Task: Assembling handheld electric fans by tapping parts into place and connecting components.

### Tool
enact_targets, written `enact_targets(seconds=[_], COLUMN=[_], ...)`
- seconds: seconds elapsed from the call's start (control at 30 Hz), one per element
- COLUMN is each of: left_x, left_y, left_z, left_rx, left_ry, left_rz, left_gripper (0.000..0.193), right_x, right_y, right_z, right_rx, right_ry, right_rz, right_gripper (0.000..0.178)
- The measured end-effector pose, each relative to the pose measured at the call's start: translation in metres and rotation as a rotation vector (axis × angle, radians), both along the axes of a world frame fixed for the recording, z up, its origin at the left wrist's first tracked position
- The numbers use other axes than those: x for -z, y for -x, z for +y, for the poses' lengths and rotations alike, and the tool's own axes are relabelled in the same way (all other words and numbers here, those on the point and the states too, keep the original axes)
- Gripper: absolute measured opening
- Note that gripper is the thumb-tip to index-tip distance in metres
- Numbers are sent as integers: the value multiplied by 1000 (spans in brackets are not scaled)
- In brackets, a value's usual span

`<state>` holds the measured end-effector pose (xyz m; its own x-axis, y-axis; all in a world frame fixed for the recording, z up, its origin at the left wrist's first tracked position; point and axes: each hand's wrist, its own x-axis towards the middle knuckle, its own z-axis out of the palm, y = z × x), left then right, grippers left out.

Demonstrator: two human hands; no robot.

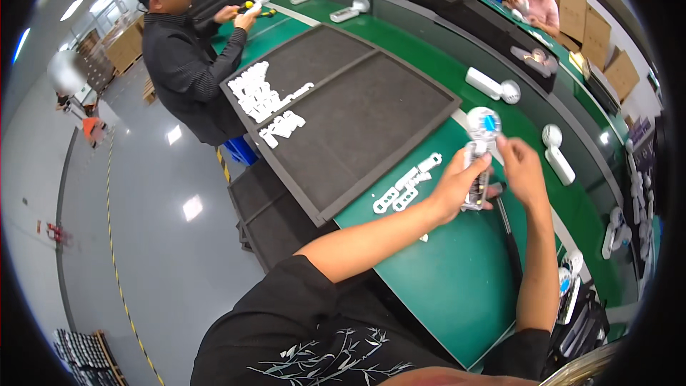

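Observation:
My left hand [456,184] is wrapped round the handle of a white handheld fan [484,126], above the green bench. The fan's round head points away from me and has a blue centre. Its handle is uncovered, and inner parts show. Close to the right of the fan's head, my right hand [526,173] has its fingers curled together; whatever they pinch is too small or hidden to make out. Below that hand lies a dark, rod-like tool or cable [509,225]. Loose white plastic pieces [406,187] lie on the bench left of my left hand.
A black divided tray [371,118] holds a pile of white parts [254,93]. White fans [559,156] stand spaced along the green conveyor [525,118]. One co-worker [182,50] stands at the left, another [532,0] sits across the line. More fan parts [572,272] lie at my right.

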<state>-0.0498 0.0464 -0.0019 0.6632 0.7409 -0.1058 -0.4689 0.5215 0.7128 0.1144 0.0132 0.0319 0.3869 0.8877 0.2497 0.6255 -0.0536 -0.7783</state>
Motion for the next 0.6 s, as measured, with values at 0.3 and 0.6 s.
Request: enact_targets(seconds=[0.3, 0.6], left_x=[21, 53], left_y=[-18, -26], left_z=[-4, -2], left_rx=[296, 280], left_ry=[-232, -96], left_rz=[30, -122], left_gripper=[31, 33], right_x=[-45, 31], right_y=[64, 252], right_z=[82, 162], right_rx=[-276, -793], right_ry=[25, 34], right_rz=[-177, -450], right_gripper=[24, 36])
